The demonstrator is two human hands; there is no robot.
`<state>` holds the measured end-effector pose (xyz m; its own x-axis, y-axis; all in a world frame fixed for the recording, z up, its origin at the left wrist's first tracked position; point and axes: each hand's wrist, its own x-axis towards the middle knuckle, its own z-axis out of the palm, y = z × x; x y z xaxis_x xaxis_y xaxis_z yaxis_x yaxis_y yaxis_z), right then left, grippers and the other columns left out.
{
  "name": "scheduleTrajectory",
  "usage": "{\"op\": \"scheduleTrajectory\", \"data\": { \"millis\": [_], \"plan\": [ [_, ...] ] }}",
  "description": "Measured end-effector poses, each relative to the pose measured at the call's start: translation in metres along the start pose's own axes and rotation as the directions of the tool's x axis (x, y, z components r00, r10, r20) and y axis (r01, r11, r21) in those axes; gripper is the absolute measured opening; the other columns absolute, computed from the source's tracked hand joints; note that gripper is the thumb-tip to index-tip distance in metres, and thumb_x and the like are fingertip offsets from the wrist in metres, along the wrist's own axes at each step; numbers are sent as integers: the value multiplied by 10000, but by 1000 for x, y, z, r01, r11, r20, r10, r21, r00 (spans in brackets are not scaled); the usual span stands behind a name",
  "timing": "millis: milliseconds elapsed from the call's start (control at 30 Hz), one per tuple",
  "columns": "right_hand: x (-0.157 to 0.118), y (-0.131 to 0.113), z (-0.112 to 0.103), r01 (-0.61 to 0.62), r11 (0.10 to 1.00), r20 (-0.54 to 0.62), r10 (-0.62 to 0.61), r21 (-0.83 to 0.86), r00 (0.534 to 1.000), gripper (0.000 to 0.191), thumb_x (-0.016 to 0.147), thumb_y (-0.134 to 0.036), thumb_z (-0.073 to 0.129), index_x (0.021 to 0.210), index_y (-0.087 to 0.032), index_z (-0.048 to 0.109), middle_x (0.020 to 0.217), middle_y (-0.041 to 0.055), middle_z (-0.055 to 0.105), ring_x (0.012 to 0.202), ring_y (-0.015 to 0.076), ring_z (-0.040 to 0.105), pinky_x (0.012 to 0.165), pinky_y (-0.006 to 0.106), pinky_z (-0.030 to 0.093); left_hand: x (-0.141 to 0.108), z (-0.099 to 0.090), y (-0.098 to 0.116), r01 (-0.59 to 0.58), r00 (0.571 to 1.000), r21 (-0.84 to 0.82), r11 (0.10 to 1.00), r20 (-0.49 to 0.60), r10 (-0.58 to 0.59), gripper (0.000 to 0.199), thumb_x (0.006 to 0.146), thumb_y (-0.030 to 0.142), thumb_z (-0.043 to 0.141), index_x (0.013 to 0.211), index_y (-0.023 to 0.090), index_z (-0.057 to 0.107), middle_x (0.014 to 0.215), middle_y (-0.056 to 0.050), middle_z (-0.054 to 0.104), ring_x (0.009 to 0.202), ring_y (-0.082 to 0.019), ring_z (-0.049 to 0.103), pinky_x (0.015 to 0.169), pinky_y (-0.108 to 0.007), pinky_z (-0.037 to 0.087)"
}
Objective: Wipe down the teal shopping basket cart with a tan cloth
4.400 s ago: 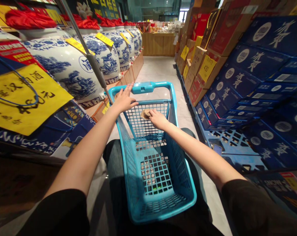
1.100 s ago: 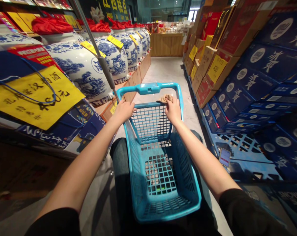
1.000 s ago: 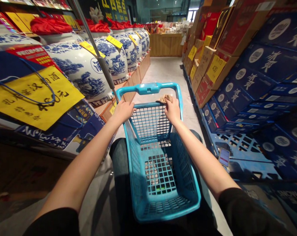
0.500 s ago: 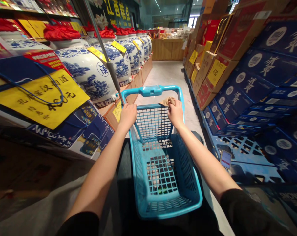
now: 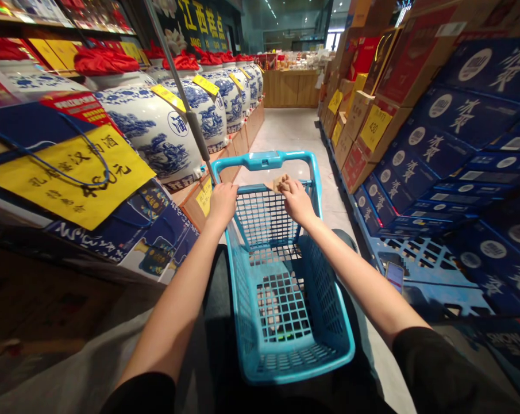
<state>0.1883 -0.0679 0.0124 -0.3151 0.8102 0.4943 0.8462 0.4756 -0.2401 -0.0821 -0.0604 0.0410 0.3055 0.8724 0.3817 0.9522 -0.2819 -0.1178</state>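
Observation:
A blue plastic shopping cart [image 5: 350,336] with a grid-walled basket stands in front of my legs. Its handle bar [image 5: 266,160] is at the far end, and a tall grey pole [image 5: 197,135] rises from the left corner. My left hand [image 5: 223,202] is closed round the upper left side of the cart's frame. Under my right hand [image 5: 299,202], a crumpled tan cloth [image 5: 279,183] is pressed to the bar along the basket's back edge. The fingers of that hand are bent over the cloth.
Blue-and-white wine jars [image 5: 156,138] with red cloth tops line the left, behind a gift box bearing a yellow price sign [image 5: 79,175]. Stacked blue cartons [image 5: 449,144] rest on a blue pallet [image 5: 432,273] at right, near a phone [image 5: 395,276]. A wooden counter [image 5: 289,89] closes the aisle.
My right hand has slid left along the bar with the cloth, away from the right corner. My left hand keeps its hold on the frame. The view has shifted slightly.

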Motion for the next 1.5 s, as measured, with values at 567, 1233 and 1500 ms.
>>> {"op": "scheduleTrajectory", "data": {
  "millis": [567,1233,1500],
  "plan": [
    [6,2,3,-62,998,-15,62,10,998,496,922,19,430,1319,-68,712,1558,223,580,1476,332,519,1300,510,453,-8,1,6,43,993,-330,943,-92,-77,486,970,144,432,1369,155,710,1410,-136,741,1373,-318,665,1318,-549,377],
    [26,-69,-1,137,982,166,-114,-133,979,482,1074,-53,333,1407,-82,681,1519,138,639,1465,273,540,1312,436,423,3,25,-12,-44,979,-470,881,-195,-56,326,948,285,496,1170,290,735,1257,-46,785,1292,-299,674,1268,-611,359],
    [24,-17,-16,-243,951,16,250,-191,968,424,1001,-36,393,1223,-102,748,1481,175,641,1312,320,606,1149,494,541,5,12,0,77,986,-459,885,-98,-136,383,939,371,492,1208,242,733,1332,-25,769,1347,-260,640,1315,-554,294]
  ]
}}
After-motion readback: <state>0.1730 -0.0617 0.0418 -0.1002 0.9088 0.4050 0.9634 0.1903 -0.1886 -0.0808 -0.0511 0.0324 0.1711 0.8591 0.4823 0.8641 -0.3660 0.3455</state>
